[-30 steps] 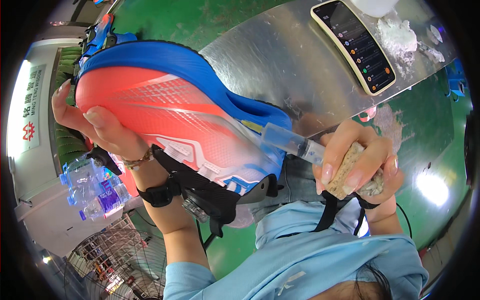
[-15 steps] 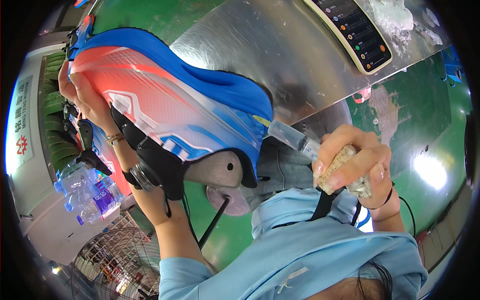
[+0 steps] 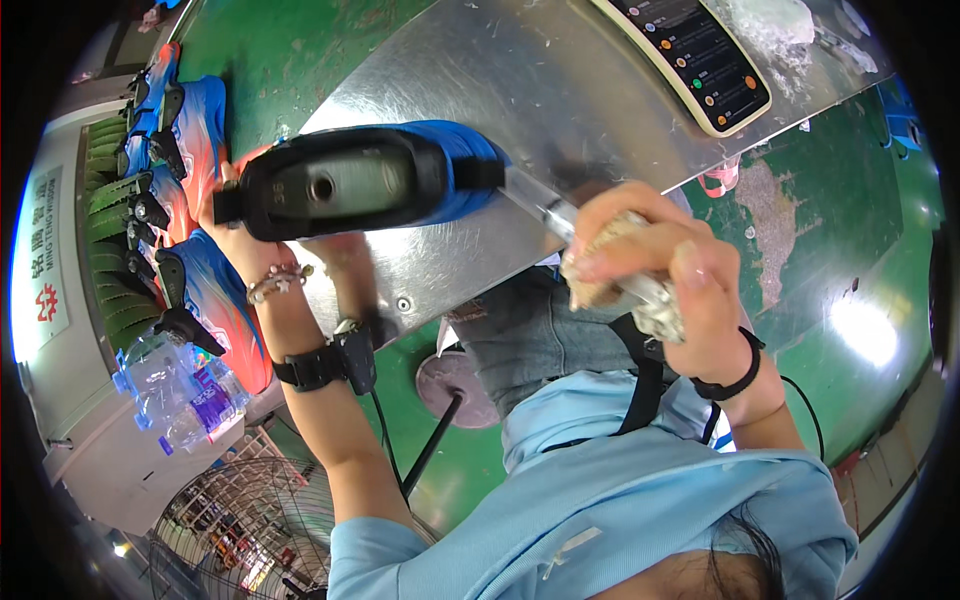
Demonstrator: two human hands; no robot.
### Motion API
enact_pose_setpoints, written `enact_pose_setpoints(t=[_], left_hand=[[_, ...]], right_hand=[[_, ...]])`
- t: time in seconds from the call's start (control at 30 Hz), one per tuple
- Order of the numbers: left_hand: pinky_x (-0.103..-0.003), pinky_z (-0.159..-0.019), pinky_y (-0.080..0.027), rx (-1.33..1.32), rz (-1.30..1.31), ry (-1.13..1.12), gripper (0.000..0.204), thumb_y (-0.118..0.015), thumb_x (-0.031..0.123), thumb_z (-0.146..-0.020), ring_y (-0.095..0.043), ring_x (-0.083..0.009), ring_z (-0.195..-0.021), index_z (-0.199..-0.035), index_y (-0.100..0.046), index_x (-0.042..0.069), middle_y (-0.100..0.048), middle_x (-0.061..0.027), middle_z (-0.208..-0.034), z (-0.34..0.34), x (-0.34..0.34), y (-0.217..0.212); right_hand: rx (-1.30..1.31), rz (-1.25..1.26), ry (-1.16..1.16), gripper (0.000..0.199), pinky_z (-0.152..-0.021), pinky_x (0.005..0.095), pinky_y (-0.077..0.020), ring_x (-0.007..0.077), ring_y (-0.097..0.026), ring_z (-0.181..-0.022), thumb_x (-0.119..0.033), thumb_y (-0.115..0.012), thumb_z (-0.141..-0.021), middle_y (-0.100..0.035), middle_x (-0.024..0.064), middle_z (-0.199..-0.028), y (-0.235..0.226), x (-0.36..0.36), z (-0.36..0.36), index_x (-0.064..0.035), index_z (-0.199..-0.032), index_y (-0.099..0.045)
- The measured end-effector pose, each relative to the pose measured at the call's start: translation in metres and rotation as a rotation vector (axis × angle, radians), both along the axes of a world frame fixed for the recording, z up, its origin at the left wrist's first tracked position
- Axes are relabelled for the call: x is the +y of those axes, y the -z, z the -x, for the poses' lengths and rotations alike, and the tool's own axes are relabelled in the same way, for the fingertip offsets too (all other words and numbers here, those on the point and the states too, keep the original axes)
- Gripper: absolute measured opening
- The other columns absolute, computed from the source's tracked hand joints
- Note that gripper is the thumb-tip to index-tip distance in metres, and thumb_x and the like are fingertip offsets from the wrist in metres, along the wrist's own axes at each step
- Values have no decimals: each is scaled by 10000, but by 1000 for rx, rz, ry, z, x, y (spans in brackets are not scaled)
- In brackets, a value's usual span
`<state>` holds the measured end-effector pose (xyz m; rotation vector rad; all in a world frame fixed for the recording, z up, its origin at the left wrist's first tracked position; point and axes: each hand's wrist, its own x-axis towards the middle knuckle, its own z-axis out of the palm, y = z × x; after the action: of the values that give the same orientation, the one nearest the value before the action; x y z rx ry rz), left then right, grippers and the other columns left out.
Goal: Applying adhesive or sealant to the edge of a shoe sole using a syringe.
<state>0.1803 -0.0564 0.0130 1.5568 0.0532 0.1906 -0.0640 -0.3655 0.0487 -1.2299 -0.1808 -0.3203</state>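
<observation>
My left hand (image 3: 230, 215) grips a blue and coral sports shoe (image 3: 450, 145) by its toe end, some fingers hidden behind it. The black-collared opening faces up. A grey-green block with a round hole, apparently a shoe last (image 3: 365, 190), fills it. My right hand (image 3: 685, 260) is closed round a clear syringe (image 3: 540, 205) and also keeps a crumbly beige lump (image 3: 603, 262) among its fingers. The syringe points at the heel end of the shoe. Its tip is blurred there, so I cannot tell whether it touches.
A metal table (image 3: 440, 75) lies beneath the shoe, with a phone (image 3: 700, 75) and clear plastic scraps (image 3: 785, 35) at the far right. More shoes (image 3: 215, 310) stand in a row on the left. Plastic bottles (image 3: 185, 395) and a wire-caged fan (image 3: 240, 520) are nearer.
My left hand has turned the shoe from its side to opening-up and lowered it towards the table. The right hand has shifted left with the syringe.
</observation>
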Motion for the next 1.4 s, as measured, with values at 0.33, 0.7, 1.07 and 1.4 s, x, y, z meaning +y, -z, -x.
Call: enact_pose_setpoints(t=[0.33, 0.7, 1.07, 1.4], left_hand=[[-226, -674, -486, 379, -195, -51, 290, -454, 160, -905, -577, -95, -789, -1173, -430, 53, -563, -28, -965, 178, 8, -50], [-311, -834, -459, 719, 253, 458, 617, -695, 121, -712, -572, -177, -945, -1205, -366, -51, -569, -112, -1043, 251, -39, -43], [-333, -835, -456, 664, 727, 558, 562, -683, 191, -695, -567, -217, -964, -1132, -446, -71, -547, -155, -1089, 261, -85, -13], [-449, -952, -387, 568, 1037, 722, 833, -738, 406, -650, -369, -299, -1211, -1314, -312, 141, -264, -64, -1388, 229, -188, -2]], right_hand=[[-13, 12, 101, 439, -567, 248, -416, 140, -521, -642, -196, -274, -926, -559, 155, -885, 3, 20, -7, 75, -905, -619], [52, -163, 14, 473, -502, 248, -357, 121, -457, -584, -197, -217, -933, -520, 140, -806, -12, 31, 12, 90, -937, -593], [228, -123, -76, 490, -588, 291, -399, 177, -480, -665, -256, -202, -934, -499, 108, -708, -41, 11, 44, 54, -944, -582], [122, 28, 10, 221, -500, 324, -473, 265, -504, -491, -337, -342, -901, -419, 153, -872, -79, -18, 71, -217, -956, -520]])
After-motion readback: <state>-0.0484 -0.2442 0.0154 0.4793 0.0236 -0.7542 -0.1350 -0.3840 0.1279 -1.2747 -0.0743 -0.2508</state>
